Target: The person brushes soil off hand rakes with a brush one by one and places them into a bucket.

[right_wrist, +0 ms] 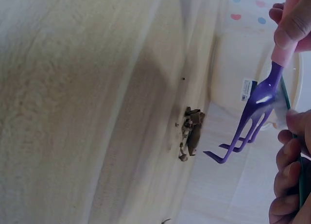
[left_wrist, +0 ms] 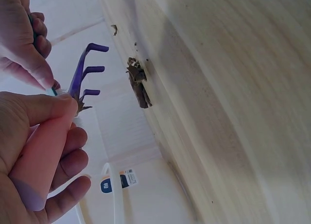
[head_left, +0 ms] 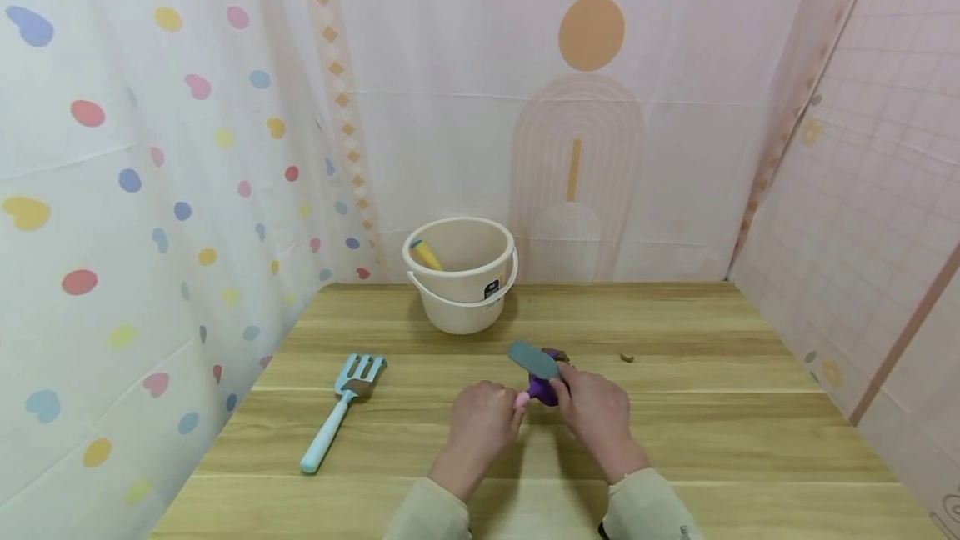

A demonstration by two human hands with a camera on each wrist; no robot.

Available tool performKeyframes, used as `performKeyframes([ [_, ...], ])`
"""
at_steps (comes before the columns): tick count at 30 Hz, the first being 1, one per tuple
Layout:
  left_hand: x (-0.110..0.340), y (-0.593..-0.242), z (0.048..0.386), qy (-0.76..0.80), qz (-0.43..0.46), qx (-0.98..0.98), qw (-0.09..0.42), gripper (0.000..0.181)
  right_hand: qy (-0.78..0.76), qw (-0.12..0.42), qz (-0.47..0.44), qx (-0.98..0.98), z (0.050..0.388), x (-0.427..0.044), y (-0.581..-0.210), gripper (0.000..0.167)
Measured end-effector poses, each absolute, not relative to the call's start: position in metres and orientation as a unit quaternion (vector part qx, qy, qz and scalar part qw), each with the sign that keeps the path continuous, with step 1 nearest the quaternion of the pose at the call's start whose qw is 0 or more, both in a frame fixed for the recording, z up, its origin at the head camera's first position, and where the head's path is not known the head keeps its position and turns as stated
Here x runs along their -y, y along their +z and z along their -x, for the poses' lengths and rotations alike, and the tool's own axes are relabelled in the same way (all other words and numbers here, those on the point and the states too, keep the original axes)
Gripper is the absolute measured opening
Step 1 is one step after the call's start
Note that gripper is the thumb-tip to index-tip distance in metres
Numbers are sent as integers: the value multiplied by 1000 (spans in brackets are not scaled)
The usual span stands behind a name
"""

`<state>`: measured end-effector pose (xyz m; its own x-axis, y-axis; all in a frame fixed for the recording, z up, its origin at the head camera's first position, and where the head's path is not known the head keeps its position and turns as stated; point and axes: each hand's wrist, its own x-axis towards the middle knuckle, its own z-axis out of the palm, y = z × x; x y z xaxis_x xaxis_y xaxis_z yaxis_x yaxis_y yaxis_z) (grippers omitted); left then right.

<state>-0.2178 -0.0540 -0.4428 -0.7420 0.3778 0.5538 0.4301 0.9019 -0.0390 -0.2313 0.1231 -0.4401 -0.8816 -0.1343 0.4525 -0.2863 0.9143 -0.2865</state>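
The left hand (head_left: 483,423) grips the pink handle (left_wrist: 43,151) of a small rake whose purple head (right_wrist: 262,100) has bent tines. A flat teal tool (head_left: 534,360) is held in the right hand (head_left: 596,415), its fingers curled round it; its far end lies against or very near the purple head, and in the right wrist view a pale, blurred part (right_wrist: 281,107) shows behind the rake. Both tools are above the wooden table. Below the tines, a small heap of brown dry bits (right_wrist: 193,131) lies on the wood.
A white bucket (head_left: 461,315) with a yellow-handled item (head_left: 427,255) inside stands at the back. On the left lies a light blue fork (head_left: 326,436) with a brown leaf (head_left: 358,387) on it. One brown scrap (head_left: 627,357) lies right of the hands. Patterned curtains surround the table.
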Motion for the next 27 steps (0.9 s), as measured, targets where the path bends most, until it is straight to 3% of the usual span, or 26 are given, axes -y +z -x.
performKeyframes([
  [6, 54, -445, 216, -58, 222, 931, 284, 39, 193, 216, -66, 955, 234, -125, -446, 23],
  [17, 55, -443, 218, -100, 210, 939, 255, 30, 231, 222, -20, 947, 236, -132, -446, 26],
  [22, 56, -439, 217, -114, 200, 942, 246, 31, 250, 245, -64, 935, 235, -130, -443, 32],
  [27, 56, -439, 217, -116, 205, 941, 245, 32, 249, 230, -79, 937, 234, -130, -446, 29],
])
